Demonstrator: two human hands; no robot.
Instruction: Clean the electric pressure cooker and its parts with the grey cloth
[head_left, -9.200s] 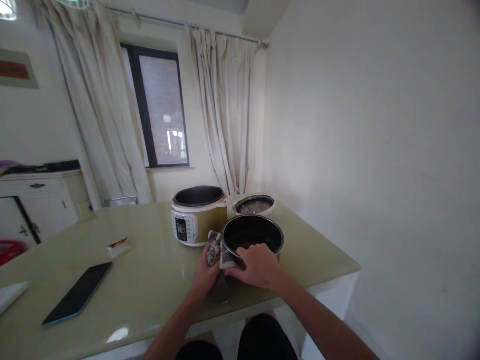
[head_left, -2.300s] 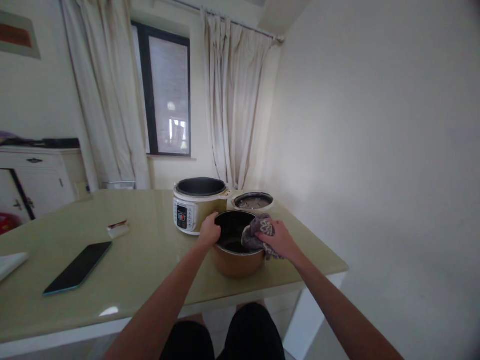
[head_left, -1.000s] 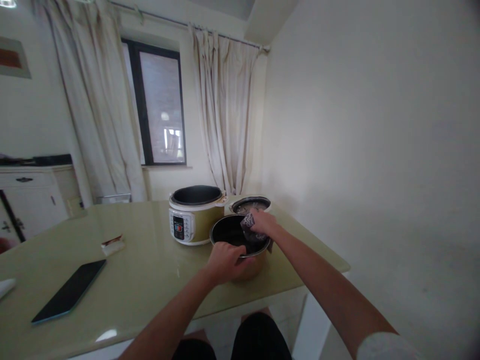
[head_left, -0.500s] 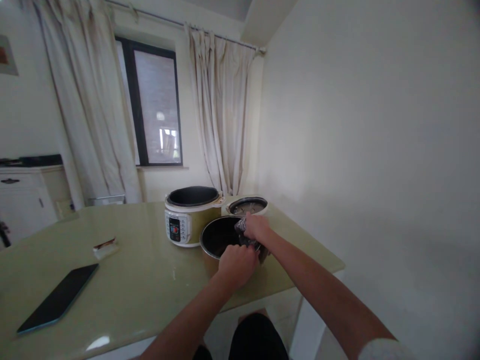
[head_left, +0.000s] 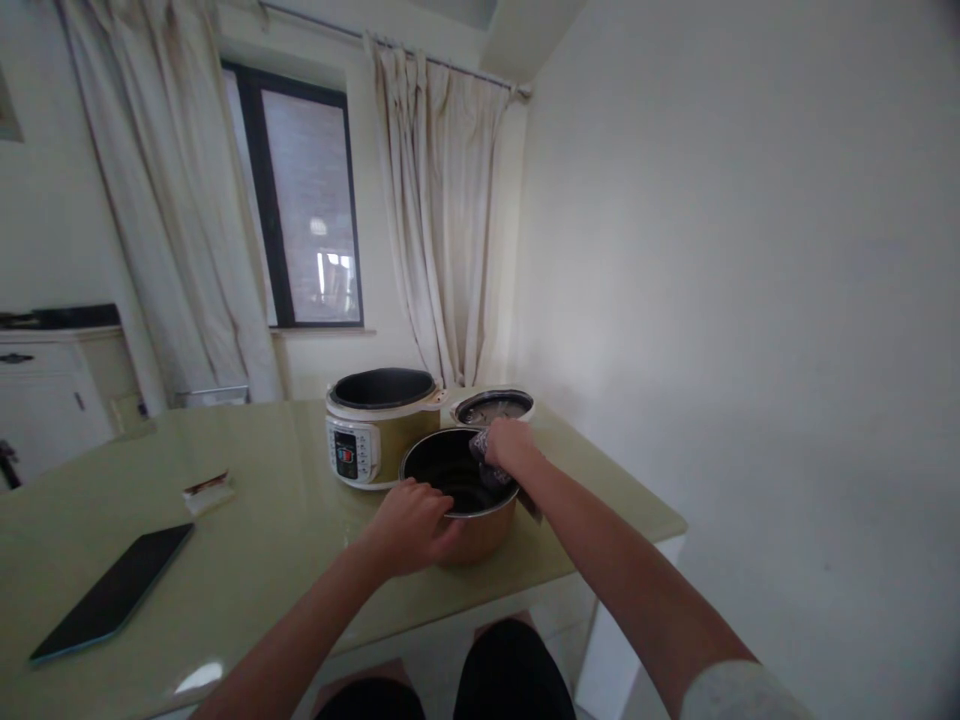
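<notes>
A dark-lined inner pot (head_left: 484, 535) with a copper-brown outside stands near the table's front edge. My left hand (head_left: 416, 520) grips its near-left rim, fingers over the edge and thumb along the outer wall. At the right side of the rim, my right hand (head_left: 513, 447) is closed on a dark patterned cloth (head_left: 491, 474). Part of the cloth lies against the inside wall, and another end hangs outside the pot. Just behind and to the left sits the white and gold electric cooker (head_left: 405, 435), its top uncovered. A round lid (head_left: 491, 407) lies behind the pot, inner side up.
On the left of the pale green table (head_left: 285, 540) lie a dark flat tablet-like slab (head_left: 116, 590) and a small white packet (head_left: 208, 492). A wall (head_left: 712, 300) rises on the right. My knees (head_left: 514, 670) are below the table edge.
My left hand has moved left along the rim, from beside the cloth to the pot's near-left side. My right hand stays on the cloth at the right. The view has shifted slightly.
</notes>
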